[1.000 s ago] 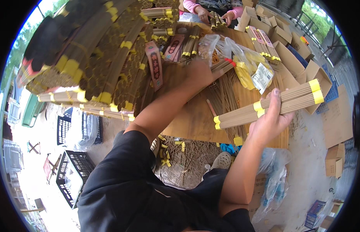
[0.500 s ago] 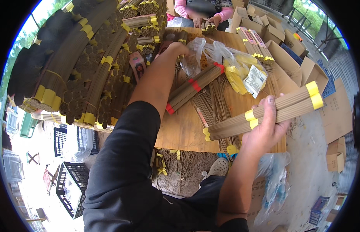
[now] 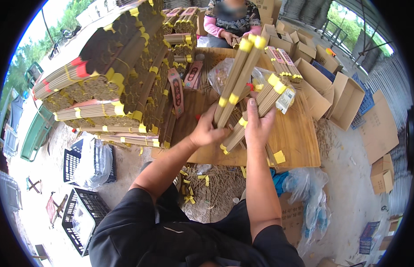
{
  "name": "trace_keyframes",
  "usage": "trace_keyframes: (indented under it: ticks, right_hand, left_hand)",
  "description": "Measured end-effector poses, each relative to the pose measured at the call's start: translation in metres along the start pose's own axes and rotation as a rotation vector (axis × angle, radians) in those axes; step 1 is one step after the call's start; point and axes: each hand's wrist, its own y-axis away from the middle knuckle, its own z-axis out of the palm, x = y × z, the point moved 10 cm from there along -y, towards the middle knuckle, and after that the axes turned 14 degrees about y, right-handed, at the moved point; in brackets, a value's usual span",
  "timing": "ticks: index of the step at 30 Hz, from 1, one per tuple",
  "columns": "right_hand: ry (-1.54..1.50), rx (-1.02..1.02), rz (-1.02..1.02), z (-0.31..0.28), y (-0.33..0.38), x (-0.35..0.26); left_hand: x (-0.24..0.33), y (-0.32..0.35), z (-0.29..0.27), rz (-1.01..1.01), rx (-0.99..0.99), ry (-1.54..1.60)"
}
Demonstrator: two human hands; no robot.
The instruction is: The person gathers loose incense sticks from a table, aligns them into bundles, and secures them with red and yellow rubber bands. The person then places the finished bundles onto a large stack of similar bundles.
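So, going from your left: the big stack of banded incense bundles (image 3: 122, 84) lies well apart from your hands, its long axes running left to right. Your left hand (image 3: 206, 132) is closed around the lower part of one bundle of incense sticks (image 3: 237, 73) with yellow bands; this bundle stands nearly upright, its long axis going up and slightly right, the yellow-capped end pointing away from you toward the person in the pink sleeve (image 3: 212, 29). Just beside it, your right hand (image 3: 259, 122) is wrapped around a second bundle (image 3: 260, 104), which tilts more to the right, its near end pointing down at the wooden table (image 3: 300, 142). Both bundles are held above the table, almost touching where your fingers meet. Open cardboard boxes (image 3: 345, 95) lie to the right.
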Motion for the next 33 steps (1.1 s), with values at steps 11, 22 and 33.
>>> trace_keyframes:
  ticks: [11,22,33]
  right_hand:
    - [0.056,-0.126,-0.171,0.035,0.033,-0.016]
    - [-0.037,-0.162,-0.211,0.044,0.032,-0.015]
    - [0.081,-0.182,-0.33,0.055,0.035,-0.02]
  left_hand:
    - [0.032,0.017,0.007,0.282,-0.035,-0.17]
    - [0.053,0.016,0.008,0.333,-0.02,-0.051]
    - [0.052,0.016,0.007,0.373,-0.046,-0.029]
